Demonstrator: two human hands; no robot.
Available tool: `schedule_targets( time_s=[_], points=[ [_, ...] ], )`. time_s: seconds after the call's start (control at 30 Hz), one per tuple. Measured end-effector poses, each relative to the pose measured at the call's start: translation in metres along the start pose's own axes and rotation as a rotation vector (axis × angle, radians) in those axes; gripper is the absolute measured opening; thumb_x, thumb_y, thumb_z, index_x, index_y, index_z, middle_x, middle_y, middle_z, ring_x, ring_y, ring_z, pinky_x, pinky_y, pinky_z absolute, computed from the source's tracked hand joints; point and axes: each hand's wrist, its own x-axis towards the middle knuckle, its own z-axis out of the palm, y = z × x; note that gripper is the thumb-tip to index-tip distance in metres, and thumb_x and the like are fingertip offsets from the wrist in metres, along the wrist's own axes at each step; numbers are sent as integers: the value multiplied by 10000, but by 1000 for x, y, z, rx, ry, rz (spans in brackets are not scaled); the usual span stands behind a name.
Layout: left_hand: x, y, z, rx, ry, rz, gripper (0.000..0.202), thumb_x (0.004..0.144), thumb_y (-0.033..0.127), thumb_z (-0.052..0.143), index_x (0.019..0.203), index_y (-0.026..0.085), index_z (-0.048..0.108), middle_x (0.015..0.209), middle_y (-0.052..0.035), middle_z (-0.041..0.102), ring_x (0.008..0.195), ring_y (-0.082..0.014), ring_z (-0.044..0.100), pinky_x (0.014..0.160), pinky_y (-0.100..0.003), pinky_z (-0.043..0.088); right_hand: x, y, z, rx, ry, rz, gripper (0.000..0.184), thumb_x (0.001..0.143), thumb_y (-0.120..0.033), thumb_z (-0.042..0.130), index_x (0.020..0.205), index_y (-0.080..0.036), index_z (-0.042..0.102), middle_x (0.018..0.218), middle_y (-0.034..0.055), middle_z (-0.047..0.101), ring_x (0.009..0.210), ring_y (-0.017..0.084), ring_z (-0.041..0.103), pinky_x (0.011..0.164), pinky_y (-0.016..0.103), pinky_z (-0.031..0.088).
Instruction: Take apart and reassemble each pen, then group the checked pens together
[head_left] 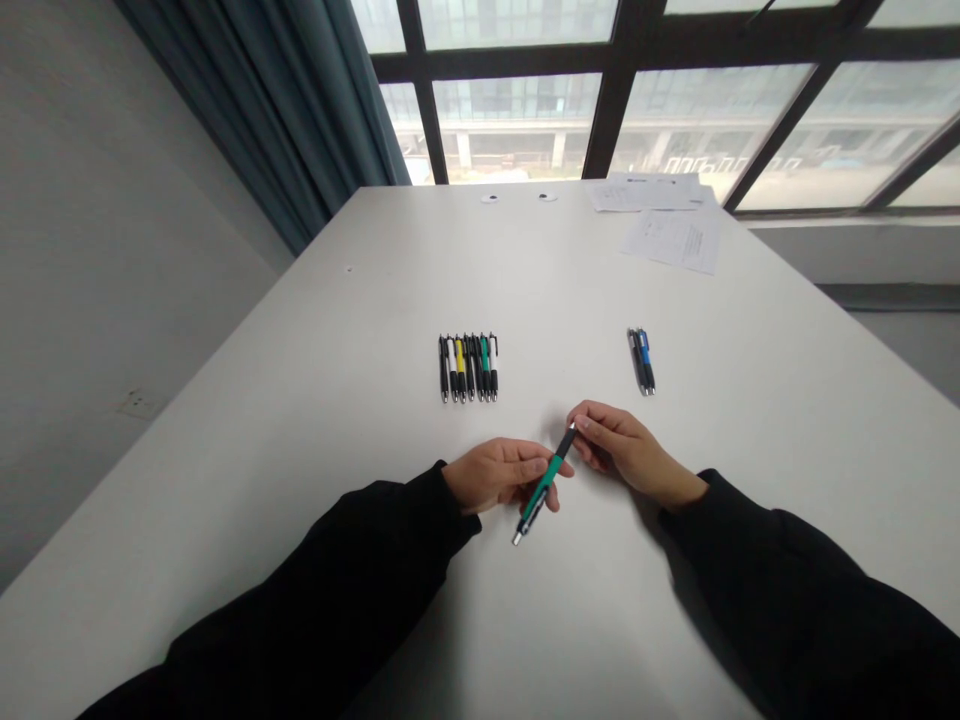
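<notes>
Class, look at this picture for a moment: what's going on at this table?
A person holds a green-and-black pen in both hands: the left hand around its barrel, the right hand pinching its black end. On the white table ahead lie a row of pens and, further right, two pens. Sheets of paper lie at the far end.
</notes>
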Motion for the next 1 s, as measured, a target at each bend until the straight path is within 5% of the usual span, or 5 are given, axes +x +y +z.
schedule_targets(
  time_s=[0.2,0.57,1.0],
  points=[
    [1,2,4,225,258,298,402,786,449,743,1001,128,629,828,-64,693,553,-90,568,502,-220,418,2,3,4,33,153,-24,359,888,-521,606,777,-195,507,588,-51,528,422,69,388,401,209,244],
    [-7,-2,8,848,300,400,435,942,488,447,698,151,573,612,-5,550,554,-97,491,538,-225,387,-20,3,28,-166,-75,-33,547,990,-563,372,644,-171,533,559,-10,483,509,103,389,497,250,296],
    [-7,-3,9,792,349,422,509,956,458,379,554,169,498,519,6,484,515,-104,461,547,-249,367,-22,-5,35,-484,-78,-154,442,1012,-470,382,696,-192,517,590,-22,491,533,110,423,542,255,346]
  ],
)
